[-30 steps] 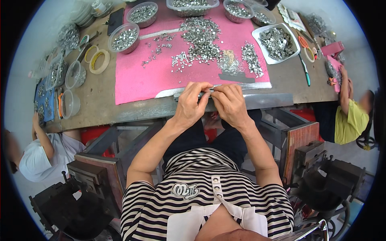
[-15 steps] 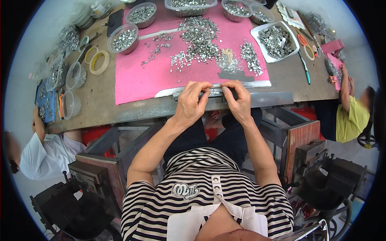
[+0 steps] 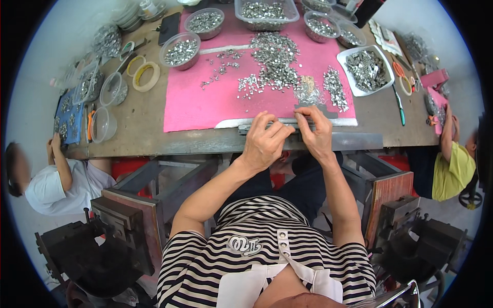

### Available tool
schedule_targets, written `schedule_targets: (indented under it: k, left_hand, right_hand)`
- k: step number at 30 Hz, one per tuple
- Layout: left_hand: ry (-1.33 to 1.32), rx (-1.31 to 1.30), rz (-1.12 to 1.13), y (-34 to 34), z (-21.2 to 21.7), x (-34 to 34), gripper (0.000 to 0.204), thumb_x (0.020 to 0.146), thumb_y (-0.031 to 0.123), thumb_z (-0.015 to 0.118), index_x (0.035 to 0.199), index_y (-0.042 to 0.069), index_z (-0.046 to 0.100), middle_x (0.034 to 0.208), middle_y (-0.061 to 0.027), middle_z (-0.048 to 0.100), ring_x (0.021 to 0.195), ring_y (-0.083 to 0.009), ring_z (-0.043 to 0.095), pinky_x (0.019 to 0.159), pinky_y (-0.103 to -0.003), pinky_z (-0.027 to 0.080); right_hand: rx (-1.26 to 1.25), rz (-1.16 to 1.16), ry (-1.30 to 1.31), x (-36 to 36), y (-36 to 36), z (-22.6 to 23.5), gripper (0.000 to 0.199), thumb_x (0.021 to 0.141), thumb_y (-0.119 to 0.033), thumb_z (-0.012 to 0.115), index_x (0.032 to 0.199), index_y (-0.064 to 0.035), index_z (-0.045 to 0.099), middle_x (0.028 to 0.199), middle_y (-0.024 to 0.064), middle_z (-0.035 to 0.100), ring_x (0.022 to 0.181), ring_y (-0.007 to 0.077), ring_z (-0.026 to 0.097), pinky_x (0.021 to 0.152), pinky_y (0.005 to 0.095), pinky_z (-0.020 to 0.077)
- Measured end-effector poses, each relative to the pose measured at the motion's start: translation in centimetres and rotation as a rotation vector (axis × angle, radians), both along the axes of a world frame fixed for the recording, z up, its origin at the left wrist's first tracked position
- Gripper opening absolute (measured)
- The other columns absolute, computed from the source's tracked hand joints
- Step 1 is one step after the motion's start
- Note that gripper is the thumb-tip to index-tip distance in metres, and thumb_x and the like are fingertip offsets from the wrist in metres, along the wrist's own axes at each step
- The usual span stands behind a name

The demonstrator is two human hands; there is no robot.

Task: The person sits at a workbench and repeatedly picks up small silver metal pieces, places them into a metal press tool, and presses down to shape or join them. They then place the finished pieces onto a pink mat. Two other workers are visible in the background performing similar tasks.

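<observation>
At the table's front edge my left hand (image 3: 267,139) is closed, with its fingers bent over a narrow metal bar fixture (image 3: 245,130). Close beside it on the right, my right hand (image 3: 317,134) pinches thumb and fingertips together above the same fixture. Whatever sits between the fingers of either hand is too small to make out. Just beyond my right hand lies a bundle of thin metal pins (image 3: 309,94) on the pink mat (image 3: 195,110), near a dark grey strip (image 3: 328,114). A big heap of small shiny metal pieces (image 3: 275,61) spreads farther back.
Tubs of metal pieces (image 3: 181,53) line the back, and a white tray (image 3: 389,82) of dark metal parts stands at right. Tape rolls (image 3: 146,77) lie left; scissors (image 3: 402,77) and a green-handled brush (image 3: 400,105) lie right. Co-workers sit on both sides.
The view has shifted, so the table appears farther right. My left hand has turned and its fingertips have come nearer my right hand, slightly closer to me. My right hand stays pinched.
</observation>
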State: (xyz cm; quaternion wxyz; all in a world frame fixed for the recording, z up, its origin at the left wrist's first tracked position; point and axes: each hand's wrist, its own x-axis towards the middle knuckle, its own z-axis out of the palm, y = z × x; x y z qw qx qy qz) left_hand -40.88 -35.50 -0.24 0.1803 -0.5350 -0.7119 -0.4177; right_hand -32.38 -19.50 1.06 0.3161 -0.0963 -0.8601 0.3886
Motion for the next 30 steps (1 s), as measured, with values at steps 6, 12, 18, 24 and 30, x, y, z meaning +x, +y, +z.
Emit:
schedule_targets:
  k: [6,12,18,24,30]
  left_hand:
    - [-0.078,0.062,0.089,-0.3,-0.1,0.7,0.021,0.081,0.001,0.075,0.101,0.007,0.072,0.091,-0.0047,0.067,0.097,-0.0293,0.062,0.106,-0.052,0.044]
    - [-0.189,0.015,0.23,-4.8,0.5,-4.1,0.012,0.086,0.008,0.075,0.098,0.009,0.073,0.093,-0.006,0.069,0.093,-0.0275,0.062,0.093,-0.048,0.045]
    - [-0.2,-0.172,0.156,-5.5,0.9,-7.7,0.013,0.086,0.018,0.078,0.094,0.01,0.074,0.086,-0.0022,0.065,0.09,-0.0243,0.059,0.093,-0.044,0.037]
    - [-0.195,-0.27,0.173,-5.1,0.5,-8.5,0.016,0.091,0.021,0.076,0.099,0.007,0.074,0.087,-0.0022,0.066,0.089,-0.0211,0.06,0.094,-0.041,0.04]
    - [-1.582,0.45,-0.369,-4.5,1.4,-10.9,0.017,0.104,0.023,0.067,0.107,0.007,0.069,0.095,-0.0024,0.065,0.094,-0.0136,0.061,0.091,-0.031,0.051]
  right_hand:
    - [0.22,0.26,-0.007,-7.0,0.0,2.1,0.01,0.089,-0.006,0.069,0.098,-0.0037,0.072,0.087,0.0108,0.066,0.083,0.0309,0.065,0.076,0.0421,0.0484]
    - [0.465,0.373,-0.136,-11.9,0.1,-0.3,0.009,0.09,-0.012,0.069,0.095,-0.0061,0.074,0.088,0.0117,0.065,0.09,0.0317,0.064,0.081,0.0442,0.0466]
    - [0.611,0.307,-0.089,-12.3,-0.7,-0.5,0.008,0.088,-0.013,0.072,0.093,-0.0064,0.071,0.088,0.0094,0.062,0.09,0.0287,0.061,0.082,0.0418,0.0452]
    - [0.597,0.299,-0.115,-8.7,-0.2,1.1,0.009,0.088,-0.013,0.072,0.086,-0.0047,0.068,0.088,0.0104,0.061,0.088,0.0298,0.061,0.082,0.0427,0.0441]
    - [0.409,0.31,-0.173,-6.8,0.0,0.7,0.009,0.089,-0.01,0.073,0.089,-0.0025,0.069,0.086,0.0118,0.057,0.084,0.0327,0.059,0.078,0.0433,0.0459]
